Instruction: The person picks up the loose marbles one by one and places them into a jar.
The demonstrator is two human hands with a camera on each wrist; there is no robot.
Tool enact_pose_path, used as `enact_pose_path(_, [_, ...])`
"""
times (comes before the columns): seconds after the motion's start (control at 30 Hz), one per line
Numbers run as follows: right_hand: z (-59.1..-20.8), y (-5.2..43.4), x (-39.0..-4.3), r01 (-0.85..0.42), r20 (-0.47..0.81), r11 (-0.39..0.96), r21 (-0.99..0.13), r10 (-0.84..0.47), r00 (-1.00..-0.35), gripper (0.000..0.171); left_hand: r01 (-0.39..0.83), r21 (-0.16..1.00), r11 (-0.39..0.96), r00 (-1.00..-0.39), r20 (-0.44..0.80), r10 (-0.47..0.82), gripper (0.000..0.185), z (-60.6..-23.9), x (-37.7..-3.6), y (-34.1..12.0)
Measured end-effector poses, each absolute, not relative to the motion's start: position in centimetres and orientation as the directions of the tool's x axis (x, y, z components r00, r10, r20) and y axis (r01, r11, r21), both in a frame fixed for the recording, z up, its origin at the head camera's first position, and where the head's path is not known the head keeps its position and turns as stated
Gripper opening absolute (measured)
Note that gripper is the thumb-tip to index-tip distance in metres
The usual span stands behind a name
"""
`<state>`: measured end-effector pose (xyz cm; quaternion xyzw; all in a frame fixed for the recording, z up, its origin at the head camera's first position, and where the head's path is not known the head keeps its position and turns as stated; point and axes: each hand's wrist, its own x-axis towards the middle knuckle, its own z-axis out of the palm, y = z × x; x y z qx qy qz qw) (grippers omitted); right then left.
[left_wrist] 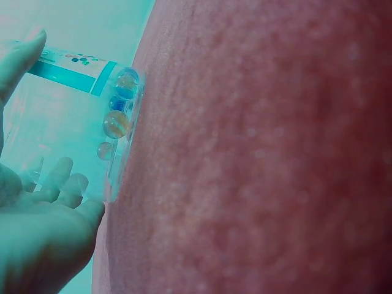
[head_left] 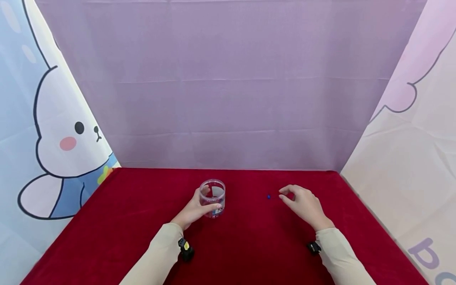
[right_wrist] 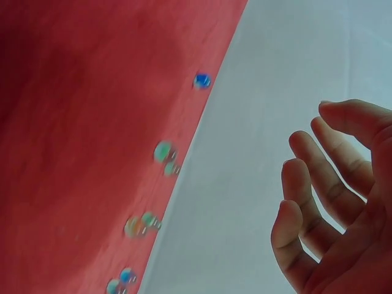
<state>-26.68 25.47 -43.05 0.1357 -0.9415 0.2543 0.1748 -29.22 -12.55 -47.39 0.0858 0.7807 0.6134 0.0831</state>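
Left hand (head_left: 194,209): fingers curled round clear cylindrical plastic jar (head_left: 213,198), upright at worktop centre.
Jar contents: round glass marbles (left_wrist: 116,122).
Right hand (head_left: 303,204): loosely curled, empty, near small blue marble (head_left: 268,196).
Worktop (head_left: 249,245): red velvety cloth.

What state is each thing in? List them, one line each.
Clear round plastic jar: upright, lidless, marbles at its bottom.
Small blue glass marble: loose on the cloth.
Red velvet tablecloth: spread flat.
Left hand: gripping the jar.
Right hand: empty, fingers loosely curled.
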Motion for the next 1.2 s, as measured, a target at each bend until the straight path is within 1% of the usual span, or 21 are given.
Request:
enact_pose_path(0.3, [-43.2,28.9,-26.5,-0.307,0.396,0.862,-0.405,-0.137,-0.908,0.018,0.035,0.972,0.232,-0.971,-0.022,0.238,0.095,-47.2,-29.1,-12.5])
enact_pose_path(0.67, [-43.3,31.9,-25.6,-0.25,0.367,0.878,-0.409,-0.092,-0.926,0.018,0.046,0.974,0.221,-0.97,-0.009,0.242,0.096,-47.6,-29.4,-12.5])
enact_pose_path(0.9, [-43.9,33.7,-25.2,-0.202,0.313,0.878,-0.435,-0.062,-0.948,0.023,0.05,0.975,0.218,-0.97,-0.005,0.242,0.096,-47.5,-29.4,-12.5])
enact_pose_path(1.2, [-44.4,35.3,-25.2,-0.144,0.25,0.883,-0.448,-0.031,-0.968,0.024,0.05,0.975,0.217,-0.97,-0.004,0.242,0.096,-47.4,-29.3,-12.5])
